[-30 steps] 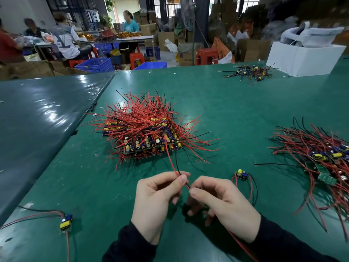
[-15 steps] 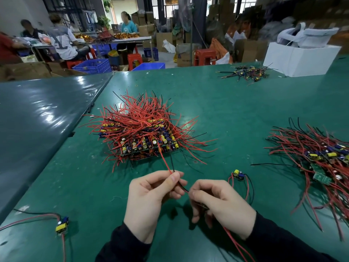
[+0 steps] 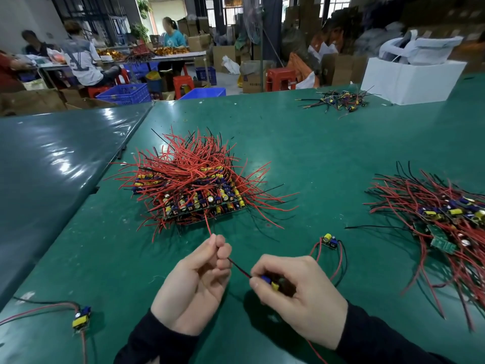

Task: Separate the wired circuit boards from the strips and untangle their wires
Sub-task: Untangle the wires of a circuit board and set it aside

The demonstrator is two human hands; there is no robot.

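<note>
A stack of board strips bristling with red and black wires [image 3: 194, 187] lies on the green table ahead of me. My right hand [image 3: 296, 295] is closed around a small circuit board [image 3: 270, 281] with blue and yellow parts. Its red and black wires [image 3: 237, 266] run up to my left hand [image 3: 199, 279], which pinches them between thumb and fingers; a red end sticks up above the fingers. A separated board [image 3: 330, 241] with looped wires lies just right of my hands. Another loose board [image 3: 82, 317] sits at the near left.
A second tangle of wired boards [image 3: 441, 216] spreads at the right. A small pile of boards [image 3: 338, 101] and a white box [image 3: 412, 80] stand at the far right. A dark table [image 3: 47, 174] adjoins on the left. People sit at benches beyond.
My left hand has turned palm-up and slid along the wires away from the right hand. The right hand has opened slightly, showing the small board in its fingers.
</note>
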